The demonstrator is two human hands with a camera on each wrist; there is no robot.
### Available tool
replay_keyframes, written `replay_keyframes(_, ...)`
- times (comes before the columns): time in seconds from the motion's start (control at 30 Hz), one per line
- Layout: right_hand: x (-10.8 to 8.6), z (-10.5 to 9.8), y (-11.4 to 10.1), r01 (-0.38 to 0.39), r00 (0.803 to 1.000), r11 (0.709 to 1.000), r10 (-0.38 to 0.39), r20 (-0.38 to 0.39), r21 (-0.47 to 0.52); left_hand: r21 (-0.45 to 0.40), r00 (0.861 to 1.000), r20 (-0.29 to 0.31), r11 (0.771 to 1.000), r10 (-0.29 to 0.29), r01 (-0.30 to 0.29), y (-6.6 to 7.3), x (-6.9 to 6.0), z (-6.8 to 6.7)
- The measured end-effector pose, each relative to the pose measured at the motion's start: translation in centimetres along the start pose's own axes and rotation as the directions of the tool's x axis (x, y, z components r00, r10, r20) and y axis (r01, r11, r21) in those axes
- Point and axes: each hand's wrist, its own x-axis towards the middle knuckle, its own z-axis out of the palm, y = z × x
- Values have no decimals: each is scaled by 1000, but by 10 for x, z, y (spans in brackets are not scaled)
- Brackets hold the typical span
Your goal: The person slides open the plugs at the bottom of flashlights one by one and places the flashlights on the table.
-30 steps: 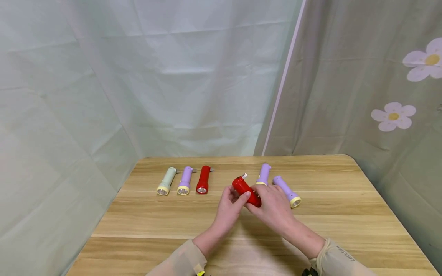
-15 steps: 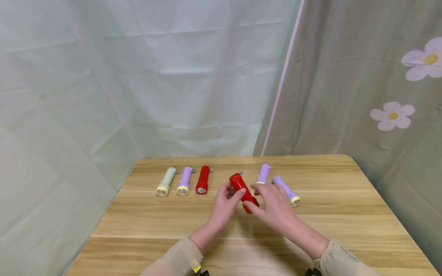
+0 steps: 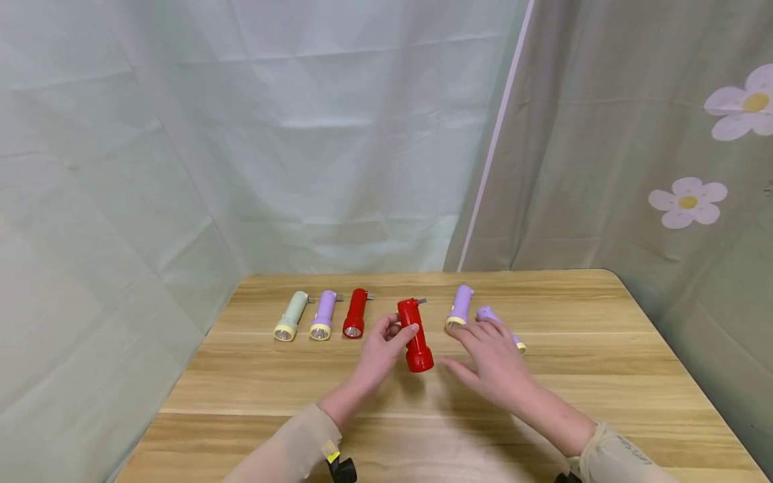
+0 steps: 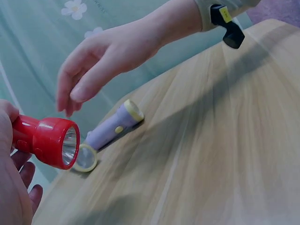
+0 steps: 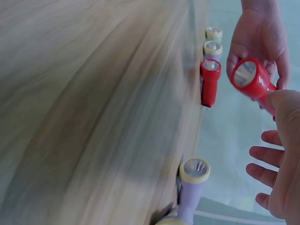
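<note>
My left hand (image 3: 377, 352) holds a red flashlight (image 3: 415, 335) above the table, thumb across its barrel. Metal plug prongs (image 3: 422, 300) stick out sideways at the tail, and the lamp end tilts down toward me. In the left wrist view the clear lens of this red flashlight (image 4: 49, 138) faces the right hand's side. To the right of it, my right hand (image 3: 498, 362) hovers with spread, relaxed fingers and grips nothing. Just beyond that hand lie two purple flashlights, one upright in view (image 3: 461, 305) and one slanted (image 3: 495, 322), partly covered by the fingers.
On the left, a row on the wooden table (image 3: 272, 389) holds a pale green flashlight (image 3: 292, 315), a purple flashlight (image 3: 324, 315) and another red flashlight (image 3: 356, 314), each with prongs out to the right. A pale curtain (image 3: 362, 134) hangs behind the table.
The right hand has let go of the red flashlight and drawn away to the right. My left hand has carried it slightly left and turned it more upright in view.
</note>
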Motion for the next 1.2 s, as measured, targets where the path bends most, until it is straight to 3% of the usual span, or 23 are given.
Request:
replay_keyframes(0.23, -11, -1, 16, 43, 999, 996, -42, 9, -74, 131, 1000, 8, 991, -2, 1, 3, 8, -13)
replay_keyframes(0.53, -25, -6, 36, 83, 995, 989, -89, -44, -121, 250, 999, 41, 968, 10, -20, 4, 28, -26)
replay_keyframes(0.8, -35, -9, 48, 82, 992, 989, -93, -85, -125, 392, 995, 95, 920, -37, -3, 7, 52, -30)
replay_keyframes(0.93, -38, -10, 49, 79, 992, 990, -90, -88, -117, 422, 994, 89, 907, -63, 20, 9, 63, -31)
replay_keyframes(1.13, -41, -14, 52, 61, 993, 991, -72, -89, -117, 407, 989, 79, 910, -123, 81, 8, 77, -30)
replay_keyframes(1.2, -43, -14, 54, 53, 994, 991, -64, -94, -120, 422, 986, 84, 902, -142, 94, 8, 80, -28)
